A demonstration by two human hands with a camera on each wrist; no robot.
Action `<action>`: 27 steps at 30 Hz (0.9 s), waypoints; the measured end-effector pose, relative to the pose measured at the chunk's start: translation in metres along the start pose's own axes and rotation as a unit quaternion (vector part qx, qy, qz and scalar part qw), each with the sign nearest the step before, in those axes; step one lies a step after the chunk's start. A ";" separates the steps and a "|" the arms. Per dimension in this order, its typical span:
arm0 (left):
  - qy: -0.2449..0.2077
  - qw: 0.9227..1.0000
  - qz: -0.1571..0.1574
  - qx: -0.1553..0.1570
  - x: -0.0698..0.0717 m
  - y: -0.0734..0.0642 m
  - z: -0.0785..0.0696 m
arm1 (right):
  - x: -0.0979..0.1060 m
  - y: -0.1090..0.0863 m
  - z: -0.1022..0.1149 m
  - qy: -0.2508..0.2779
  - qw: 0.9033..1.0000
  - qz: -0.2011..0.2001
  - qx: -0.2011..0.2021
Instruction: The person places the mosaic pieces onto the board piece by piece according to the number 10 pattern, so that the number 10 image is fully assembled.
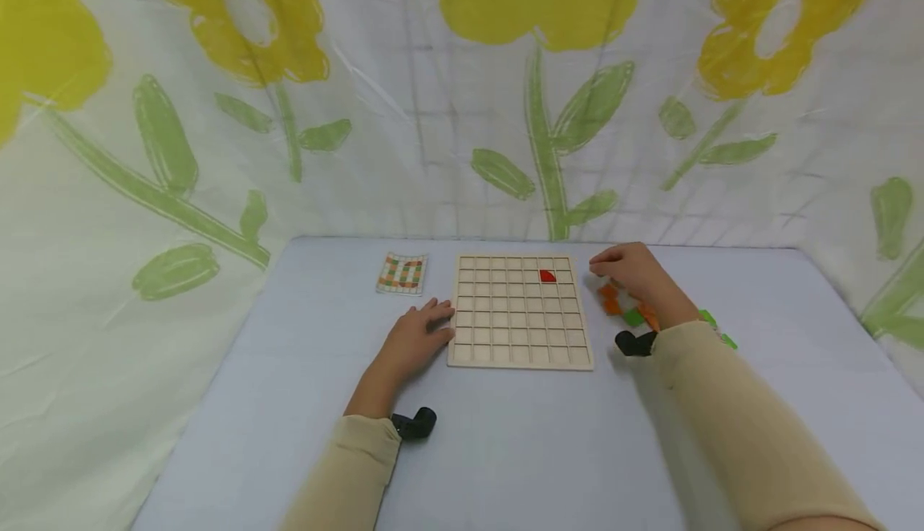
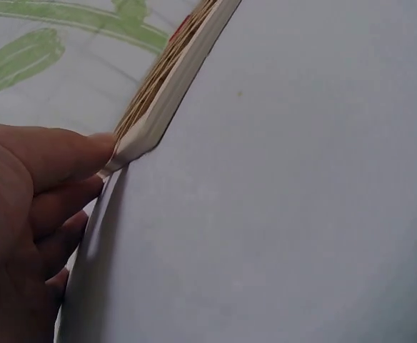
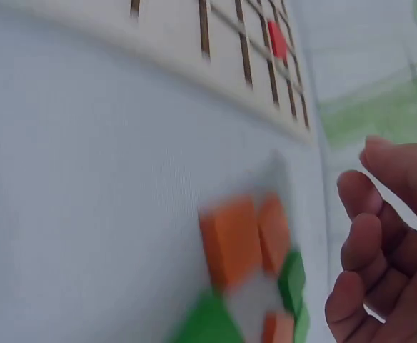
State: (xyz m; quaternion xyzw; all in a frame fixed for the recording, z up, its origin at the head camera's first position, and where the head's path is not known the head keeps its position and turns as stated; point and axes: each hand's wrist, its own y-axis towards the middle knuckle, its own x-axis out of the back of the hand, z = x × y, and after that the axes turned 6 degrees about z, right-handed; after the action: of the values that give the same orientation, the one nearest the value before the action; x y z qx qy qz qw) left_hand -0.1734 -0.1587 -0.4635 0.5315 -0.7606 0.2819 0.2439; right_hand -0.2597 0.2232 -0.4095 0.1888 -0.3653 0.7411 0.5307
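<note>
A pale wooden grid board lies flat on the table, with one red piece in a cell near its upper right. My left hand rests against the board's left edge; in the left wrist view the thumb touches the rim near a corner. Over on the right side, my right hand hovers above loose orange pieces and green pieces. Its fingers are loosely bent, and the right wrist view shows nothing between thumb and fingers. The hand and forearm hide part of the pile.
A small patterned card with orange, green and red squares lies left of the board. The white tabletop extends in front. Behind it hangs a white curtain printed with yellow flowers. Each wrist carries a small black camera.
</note>
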 end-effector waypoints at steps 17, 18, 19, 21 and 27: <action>0.026 0.997 0.060 -0.038 0.007 0.003 0.009 | 0.012 -0.012 -0.031 -0.136 0.987 0.082 0.008; 0.029 0.997 0.062 -0.036 0.007 0.003 0.009 | 0.011 -0.011 -0.030 -0.142 0.986 0.085 0.007; 0.031 0.997 0.064 -0.032 0.006 0.003 0.010 | 0.011 -0.010 -0.030 -0.147 0.985 0.090 0.004; 0.035 0.997 0.064 -0.033 0.006 0.003 0.010 | 0.011 -0.008 -0.030 -0.155 0.983 0.098 -0.003; 0.033 0.997 0.058 -0.042 0.006 0.000 0.008 | 0.011 -0.004 -0.031 -0.171 0.981 0.096 -0.012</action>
State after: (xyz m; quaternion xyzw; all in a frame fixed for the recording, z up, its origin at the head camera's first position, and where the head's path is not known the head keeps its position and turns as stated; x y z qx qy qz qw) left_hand -0.1760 -0.1682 -0.4656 0.4662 -0.7928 0.2806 0.2747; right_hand -0.2564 0.2544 -0.4214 0.2701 -0.4758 0.7413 0.3887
